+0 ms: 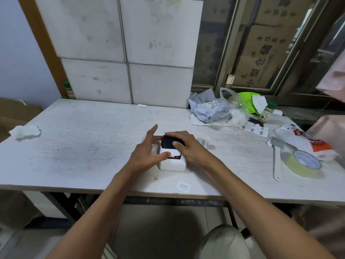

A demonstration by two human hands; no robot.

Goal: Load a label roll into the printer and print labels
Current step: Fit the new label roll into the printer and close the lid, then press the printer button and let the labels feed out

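A small white label printer [172, 164] stands near the table's front middle, with a black lid [168, 143] on its far half and a red light showing at its slot. White label paper [172, 152] lies across the slot. My left hand [147, 156] rests against the printer's left side, thumb on the label paper, index finger raised. My right hand [188, 148] lies over the black lid from the right, thumb pressing on its top. A small white roll [205, 141] stands on the table just right of the printer.
A printed label [183, 186] lies near the front edge of the white table [84, 146]. At the right are a tape roll [304, 163], a white strip, a snack bag [308, 143], a spice bottle [267, 112] and plastic bags. Crumpled tissue [25, 131] lies far left.
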